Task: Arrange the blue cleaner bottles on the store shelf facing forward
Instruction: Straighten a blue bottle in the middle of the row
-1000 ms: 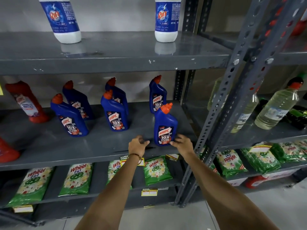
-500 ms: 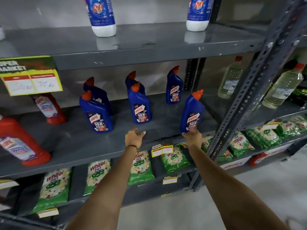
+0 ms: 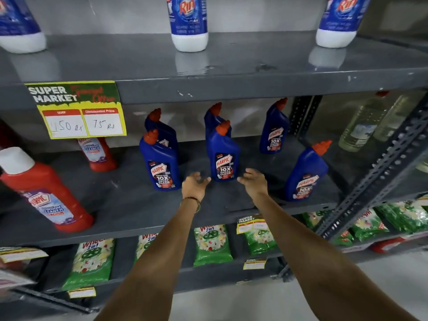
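Several blue Harpic cleaner bottles with orange caps stand on the grey middle shelf (image 3: 129,205). The middle front bottle (image 3: 222,154) faces forward, and another stands right behind it. A front left bottle (image 3: 162,163) has one more behind it. One bottle (image 3: 274,128) stands at the back right. The right front bottle (image 3: 305,174) stands near the shelf's front edge, label forward. My left hand (image 3: 194,184) and my right hand (image 3: 253,181) hover open on either side of the middle front bottle's base, touching nothing.
Red Harpic bottles (image 3: 48,193) stand at the left. A yellow price tag (image 3: 78,110) hangs from the upper shelf, which carries white Rin bottles (image 3: 188,22). Green Wheel packets (image 3: 212,244) lie below. A slotted grey upright (image 3: 379,172) stands at the right, clear bottles (image 3: 361,126) behind it.
My right hand has let go of the right front bottle and moved left. Both hands now flank the middle front bottle. The camera has swung left and closer.
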Motion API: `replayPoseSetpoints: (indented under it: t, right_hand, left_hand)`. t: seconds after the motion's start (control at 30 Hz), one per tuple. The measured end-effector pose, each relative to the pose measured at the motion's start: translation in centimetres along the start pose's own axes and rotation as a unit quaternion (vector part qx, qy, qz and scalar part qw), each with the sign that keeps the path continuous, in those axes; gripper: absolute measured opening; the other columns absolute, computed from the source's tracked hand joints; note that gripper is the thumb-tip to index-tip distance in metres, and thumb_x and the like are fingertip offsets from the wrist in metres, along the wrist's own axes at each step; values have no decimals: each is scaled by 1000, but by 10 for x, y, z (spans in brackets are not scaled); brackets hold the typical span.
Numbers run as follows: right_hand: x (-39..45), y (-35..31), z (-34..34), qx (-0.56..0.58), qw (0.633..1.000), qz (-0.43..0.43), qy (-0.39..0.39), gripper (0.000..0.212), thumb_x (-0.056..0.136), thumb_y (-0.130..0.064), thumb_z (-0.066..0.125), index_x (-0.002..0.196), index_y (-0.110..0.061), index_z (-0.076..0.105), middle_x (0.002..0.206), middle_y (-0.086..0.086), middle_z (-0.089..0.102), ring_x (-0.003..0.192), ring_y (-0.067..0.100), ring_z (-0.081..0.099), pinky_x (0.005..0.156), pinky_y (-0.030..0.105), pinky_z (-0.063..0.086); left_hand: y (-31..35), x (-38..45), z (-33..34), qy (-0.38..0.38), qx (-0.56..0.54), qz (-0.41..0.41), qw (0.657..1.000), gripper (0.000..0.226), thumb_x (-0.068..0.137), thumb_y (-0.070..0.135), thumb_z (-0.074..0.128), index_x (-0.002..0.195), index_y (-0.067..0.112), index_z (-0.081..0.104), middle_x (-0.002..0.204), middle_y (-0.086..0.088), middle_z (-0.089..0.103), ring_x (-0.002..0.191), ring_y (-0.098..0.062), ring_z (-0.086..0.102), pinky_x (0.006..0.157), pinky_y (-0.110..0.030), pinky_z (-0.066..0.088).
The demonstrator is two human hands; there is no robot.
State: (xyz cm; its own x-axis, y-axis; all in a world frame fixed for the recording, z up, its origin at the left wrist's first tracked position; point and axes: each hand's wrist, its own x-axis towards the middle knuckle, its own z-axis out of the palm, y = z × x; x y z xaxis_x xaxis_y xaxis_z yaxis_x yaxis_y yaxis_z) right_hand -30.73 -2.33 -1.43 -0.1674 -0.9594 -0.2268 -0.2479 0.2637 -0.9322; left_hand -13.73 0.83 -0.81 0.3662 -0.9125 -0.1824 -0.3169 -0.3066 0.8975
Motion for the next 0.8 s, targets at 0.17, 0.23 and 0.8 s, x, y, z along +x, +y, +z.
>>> replayPoseSetpoints:
  t: [0.17,0.23,0.8]
  right_hand:
    - [29,-12,15,7,999,-15,-40,72,75,-2,71,139,-4,37,140,21,47,127,31,49,107,43,41]
    - [38,-9,16,-2,998,-27,-53,71,74,-2,72,137,-4,40,137,21,50,125,31,51,107,47,41]
    - [23,4,1,13,992,-68,-106,43,88,-5,57,129,-4,49,126,20,61,111,26,59,99,42,48]
  left_hand:
    - [14,26,7,-25,10,8,1000,57,83,21,67,133,2,47,136,-16,54,125,-26,51,106,-33,40]
    - [18,31,12,-48,19,15,999,61,84,19,65,137,2,40,142,-16,47,130,-27,46,108,-34,37]
    - [11,12,20,-59,2,50,997,34,84,9,64,117,1,57,122,-17,64,114,-26,59,95,-33,47]
